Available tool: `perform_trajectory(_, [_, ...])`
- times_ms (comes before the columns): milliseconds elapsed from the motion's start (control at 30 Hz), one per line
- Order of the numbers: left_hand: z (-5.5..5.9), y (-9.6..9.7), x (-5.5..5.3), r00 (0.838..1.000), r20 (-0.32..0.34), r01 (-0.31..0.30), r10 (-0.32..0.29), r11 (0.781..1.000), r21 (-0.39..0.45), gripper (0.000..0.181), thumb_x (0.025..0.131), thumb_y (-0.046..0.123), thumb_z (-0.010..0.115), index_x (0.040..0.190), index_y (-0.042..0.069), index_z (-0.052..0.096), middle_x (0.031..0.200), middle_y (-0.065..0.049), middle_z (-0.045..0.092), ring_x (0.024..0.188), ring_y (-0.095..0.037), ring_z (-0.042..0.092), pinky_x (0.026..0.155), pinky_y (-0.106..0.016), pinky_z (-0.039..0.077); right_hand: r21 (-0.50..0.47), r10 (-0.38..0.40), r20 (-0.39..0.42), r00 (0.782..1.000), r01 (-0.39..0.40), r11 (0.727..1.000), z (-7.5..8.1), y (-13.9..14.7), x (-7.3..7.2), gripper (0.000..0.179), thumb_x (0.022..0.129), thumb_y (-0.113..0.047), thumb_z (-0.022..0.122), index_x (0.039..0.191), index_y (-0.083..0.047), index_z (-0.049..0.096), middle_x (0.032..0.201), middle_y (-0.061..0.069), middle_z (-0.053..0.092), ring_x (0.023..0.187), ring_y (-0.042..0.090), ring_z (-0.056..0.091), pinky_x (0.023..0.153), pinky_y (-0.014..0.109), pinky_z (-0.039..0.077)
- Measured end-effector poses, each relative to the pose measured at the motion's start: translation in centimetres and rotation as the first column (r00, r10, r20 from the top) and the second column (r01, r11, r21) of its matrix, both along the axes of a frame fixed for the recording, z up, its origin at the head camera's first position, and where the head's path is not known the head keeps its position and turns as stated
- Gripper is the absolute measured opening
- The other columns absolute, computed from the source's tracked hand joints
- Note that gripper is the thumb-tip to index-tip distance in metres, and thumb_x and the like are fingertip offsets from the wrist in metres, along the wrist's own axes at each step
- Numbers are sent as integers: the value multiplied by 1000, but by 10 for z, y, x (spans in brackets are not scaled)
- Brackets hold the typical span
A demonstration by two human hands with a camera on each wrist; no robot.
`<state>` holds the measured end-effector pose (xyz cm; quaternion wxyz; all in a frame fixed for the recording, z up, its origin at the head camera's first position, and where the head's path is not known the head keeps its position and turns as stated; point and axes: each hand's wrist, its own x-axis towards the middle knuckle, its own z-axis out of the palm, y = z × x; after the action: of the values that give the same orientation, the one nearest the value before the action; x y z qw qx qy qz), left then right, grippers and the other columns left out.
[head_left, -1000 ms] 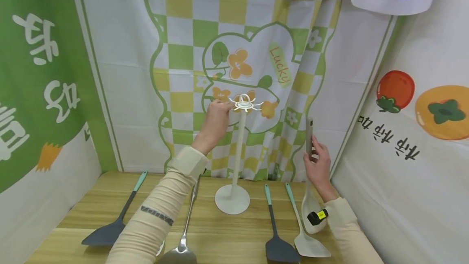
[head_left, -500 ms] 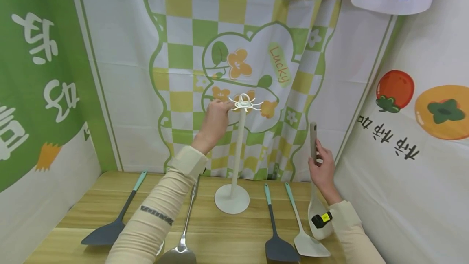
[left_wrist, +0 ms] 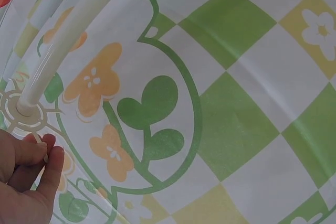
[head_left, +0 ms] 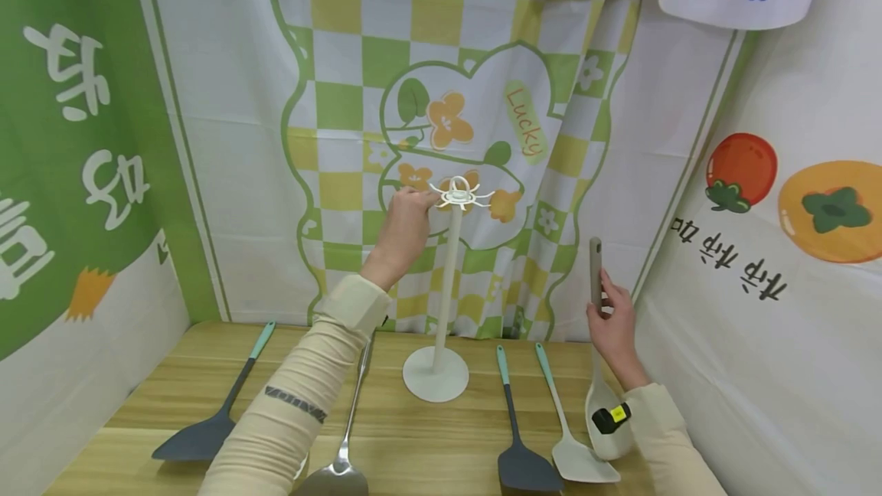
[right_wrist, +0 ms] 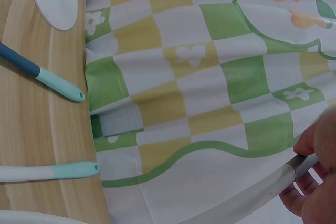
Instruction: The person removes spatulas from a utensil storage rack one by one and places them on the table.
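A white utensil stand has a round base (head_left: 436, 385), an upright pole (head_left: 448, 289) and a ring of hooks (head_left: 460, 197) on top. My left hand (head_left: 405, 232) pinches one hook at the ring's left side; in the left wrist view, thumb and fingertips close on that hook (left_wrist: 41, 145). Over on the right, my right hand (head_left: 615, 327) grips the grey handle (head_left: 596, 266) of a white ladle (head_left: 606, 435), held upright with its bowl downward. The black wrist camera covers part of the bowl. In the right wrist view, the fingers wrap the handle's lower end (right_wrist: 302, 165).
On the wooden table (head_left: 413, 435) lie a dark turner (head_left: 527, 469) and a white turner (head_left: 582, 461) right of the stand. A steel turner (head_left: 341, 473) and another dark turner (head_left: 203, 438) lie left. Cloth curtains (head_left: 227, 174) enclose the back and sides.
My right hand has moved right and slightly down, carrying the ladle with it. The left hand has stayed at the hook, and the stand has not moved.
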<state>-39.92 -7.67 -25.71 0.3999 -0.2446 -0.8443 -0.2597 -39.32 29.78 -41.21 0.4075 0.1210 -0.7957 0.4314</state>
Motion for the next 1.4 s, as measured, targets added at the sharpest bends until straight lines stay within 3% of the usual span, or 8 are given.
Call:
perform_trajectory(67, [0,-1,0,1000,-4,-4,4,1000,-1,37,90,-22,52,104,1,79,105,-16,77,95,-38,69,88,-43,60,11,-5,-2,1000,5,1000,-1,1,-1,66,84,20,60,147,4,48,116,34,56,80,19,57,64,-1,46])
perform_trajectory(133, [0,-1,0,1000,-7,-9,9,1000,-3,38,90,-22,52,104,2,79,106,-15,77,95,-38,69,88,-43,60,24,-7,1,1000,7,1000,-2,3,-1,66,84,19,60,147,4,48,115,34,56,80,14,57,63,-1,46])
perform_trajectory(300, [0,-1,1,1000,-3,-18,18,1000,-10,38,91,-21,52,106,2,79,109,-15,76,97,-37,69,89,-41,60,63,-8,22,1000,7,998,-5,9,1,66,87,20,60,149,4,46,115,34,54,81,29,62,64,-2,43])
perform_trajectory(367, [0,-1,1,1000,4,-17,17,1000,-12,37,92,-20,52,106,2,78,109,-15,76,97,-37,68,89,-41,60,70,-10,33,999,7,998,-7,11,2,66,87,21,60,149,5,45,115,35,54,83,43,61,64,-2,42])
perform_trajectory(933, [-1,0,1,999,-8,-35,35,999,-27,34,93,-18,54,107,2,78,109,-15,76,98,-37,70,91,-42,60,109,-84,37,996,79,991,-8,27,9,64,86,20,60,147,8,45,116,37,55,80,42,59,64,-4,39])
perform_trajectory(1400, [0,1,3,1000,7,-19,19,1000,-6,35,92,-19,54,107,2,78,110,-16,76,100,-37,69,92,-42,60,143,-129,121,984,111,983,-26,44,8,64,86,19,61,147,8,46,116,36,55,84,43,60,62,0,39])
